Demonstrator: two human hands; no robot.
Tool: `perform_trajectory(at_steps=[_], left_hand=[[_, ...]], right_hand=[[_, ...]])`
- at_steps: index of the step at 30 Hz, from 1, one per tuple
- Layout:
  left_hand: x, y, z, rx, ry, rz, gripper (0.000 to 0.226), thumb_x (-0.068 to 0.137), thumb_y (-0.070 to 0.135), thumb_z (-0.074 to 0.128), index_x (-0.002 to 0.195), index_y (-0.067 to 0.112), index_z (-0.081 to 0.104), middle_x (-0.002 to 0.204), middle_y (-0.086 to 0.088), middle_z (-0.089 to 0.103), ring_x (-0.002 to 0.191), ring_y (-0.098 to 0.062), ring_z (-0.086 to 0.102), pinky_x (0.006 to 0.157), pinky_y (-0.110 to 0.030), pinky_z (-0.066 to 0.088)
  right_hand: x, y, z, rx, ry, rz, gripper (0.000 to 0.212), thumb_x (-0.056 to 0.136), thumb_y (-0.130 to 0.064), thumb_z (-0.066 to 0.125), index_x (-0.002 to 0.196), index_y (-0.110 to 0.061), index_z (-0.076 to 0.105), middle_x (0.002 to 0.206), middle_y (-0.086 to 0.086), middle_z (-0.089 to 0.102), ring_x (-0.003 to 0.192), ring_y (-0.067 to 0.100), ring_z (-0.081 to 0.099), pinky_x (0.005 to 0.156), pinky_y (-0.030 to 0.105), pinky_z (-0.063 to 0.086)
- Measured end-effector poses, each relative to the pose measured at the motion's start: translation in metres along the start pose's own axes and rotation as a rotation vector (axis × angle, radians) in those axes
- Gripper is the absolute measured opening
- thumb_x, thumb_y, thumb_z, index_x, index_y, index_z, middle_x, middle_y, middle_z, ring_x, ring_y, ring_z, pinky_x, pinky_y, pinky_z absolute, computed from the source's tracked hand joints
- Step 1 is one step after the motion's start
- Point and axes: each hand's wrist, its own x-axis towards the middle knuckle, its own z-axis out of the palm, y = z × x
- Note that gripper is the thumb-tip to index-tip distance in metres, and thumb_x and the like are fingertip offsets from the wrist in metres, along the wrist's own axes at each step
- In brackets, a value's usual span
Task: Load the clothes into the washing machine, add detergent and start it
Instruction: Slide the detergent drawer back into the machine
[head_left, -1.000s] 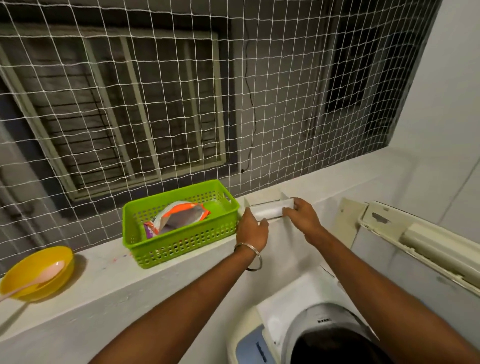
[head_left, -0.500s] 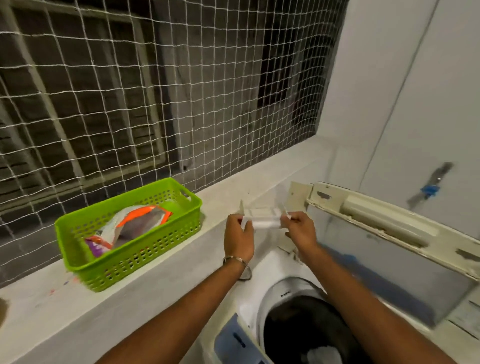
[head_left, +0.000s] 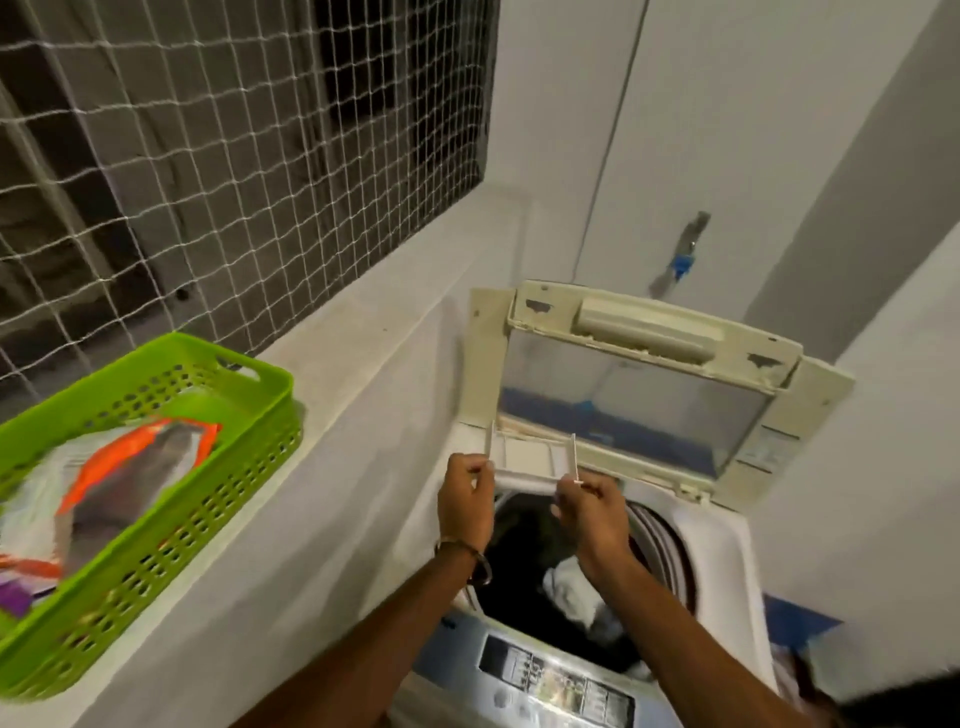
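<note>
A small white detergent tray (head_left: 530, 460) is held at both ends over the back rim of the top-loading washing machine (head_left: 722, 551). My left hand (head_left: 465, 501) grips its left end and my right hand (head_left: 589, 512) its right end. The machine's lid (head_left: 634, 384) stands open and upright behind the tray. Dark clothes and a white cloth (head_left: 576, 592) lie in the drum below my hands. The control panel (head_left: 556, 680) runs along the machine's front edge. A detergent pouch (head_left: 130, 478) with orange print lies in the green basket (head_left: 218, 499) on the ledge at the left.
A grey concrete ledge (head_left: 363, 374) runs along the left of the machine, with white netting (head_left: 234, 156) over the window above it. White walls close in behind and to the right. A tap with a blue part (head_left: 680, 260) sits on the back wall.
Both hands carried the white tray off the ledge, rightward and down, to the back rim of the machine. My view swung right, so the drum and open lid now show.
</note>
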Motion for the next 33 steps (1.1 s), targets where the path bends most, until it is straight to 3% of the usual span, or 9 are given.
perform_trajectory(at_steps=[6,9,12,16,19,22,25,28,33], left_hand=[[-0.006,-0.019,0.023,0.063,-0.159,-0.162,0.006,0.089,0.019,0.058,0.091,0.014,0.060,0.091,0.001,0.062,0.088,-0.019,0.060,0.075,-0.029,0.050],[-0.002,-0.033,0.036,0.085,-0.239,-0.244,0.004,0.078,0.025,0.062,0.076,0.025,0.058,0.080,-0.001,0.063,0.079,-0.028,0.064,0.077,-0.047,0.057],[0.002,-0.048,0.051,0.101,-0.270,-0.291,0.006,0.070,0.033,0.062,0.067,0.029,0.060,0.069,-0.001,0.060,0.064,-0.022,0.056,0.070,-0.045,0.054],[0.003,-0.053,0.073,0.066,-0.296,-0.357,0.009,0.088,0.008,0.061,0.093,0.015,0.062,0.085,-0.007,0.061,0.077,-0.017,0.055,0.071,-0.030,0.047],[0.012,-0.067,0.090,0.091,-0.358,-0.383,0.019,0.090,0.008,0.059,0.107,0.003,0.061,0.104,-0.018,0.067,0.094,-0.031,0.063,0.080,-0.041,0.051],[0.022,-0.079,0.106,0.069,-0.416,-0.475,0.032,0.092,0.015,0.057,0.124,0.010,0.056,0.120,-0.011,0.063,0.096,-0.020,0.059,0.073,-0.033,0.051],[0.037,-0.085,0.122,-0.013,-0.474,-0.588,0.037,0.095,0.017,0.055,0.131,0.017,0.049,0.121,-0.002,0.056,0.106,-0.021,0.054,0.081,-0.037,0.047],[0.051,-0.088,0.133,-0.117,-0.517,-0.677,0.040,0.096,0.015,0.053,0.135,0.014,0.044,0.118,-0.008,0.055,0.107,-0.026,0.054,0.088,-0.043,0.047],[0.069,-0.103,0.143,-0.129,-0.524,-0.721,0.042,0.096,0.014,0.052,0.138,0.010,0.044,0.127,-0.019,0.056,0.103,-0.026,0.056,0.086,-0.042,0.049]], right_hand=[[-0.006,0.032,-0.031,0.209,0.144,0.150,0.025,0.085,0.002,0.065,0.109,0.005,0.058,0.090,0.016,0.065,0.085,0.023,0.065,0.078,0.032,0.056],[0.000,0.041,-0.046,0.222,0.163,0.169,0.031,0.084,0.005,0.064,0.113,0.010,0.055,0.088,0.020,0.062,0.077,0.023,0.063,0.072,0.030,0.054],[0.008,0.047,-0.057,0.258,0.186,0.191,0.028,0.085,0.006,0.063,0.111,0.000,0.056,0.090,0.022,0.061,0.069,0.022,0.061,0.061,0.025,0.053],[0.023,0.061,-0.071,0.276,0.194,0.216,0.034,0.087,0.007,0.061,0.119,-0.002,0.055,0.098,0.022,0.063,0.073,0.022,0.062,0.058,0.020,0.055],[0.039,0.074,-0.083,0.244,0.189,0.251,0.035,0.087,0.005,0.062,0.121,0.000,0.058,0.107,0.024,0.067,0.080,0.023,0.064,0.065,0.023,0.055],[0.057,0.082,-0.092,0.232,0.174,0.283,0.038,0.086,0.002,0.063,0.124,-0.002,0.060,0.113,0.024,0.067,0.091,0.025,0.066,0.073,0.027,0.055],[0.075,0.086,-0.097,0.242,0.187,0.301,0.039,0.085,0.001,0.063,0.124,-0.002,0.061,0.111,0.024,0.069,0.087,0.024,0.066,0.075,0.030,0.054],[0.093,0.093,-0.098,0.239,0.165,0.331,0.041,0.084,-0.002,0.062,0.125,-0.004,0.061,0.113,0.020,0.069,0.095,0.027,0.067,0.080,0.032,0.054],[0.109,0.096,-0.093,0.268,0.191,0.392,0.038,0.087,-0.004,0.062,0.124,-0.006,0.061,0.104,0.012,0.069,0.088,0.019,0.065,0.070,0.028,0.055]])
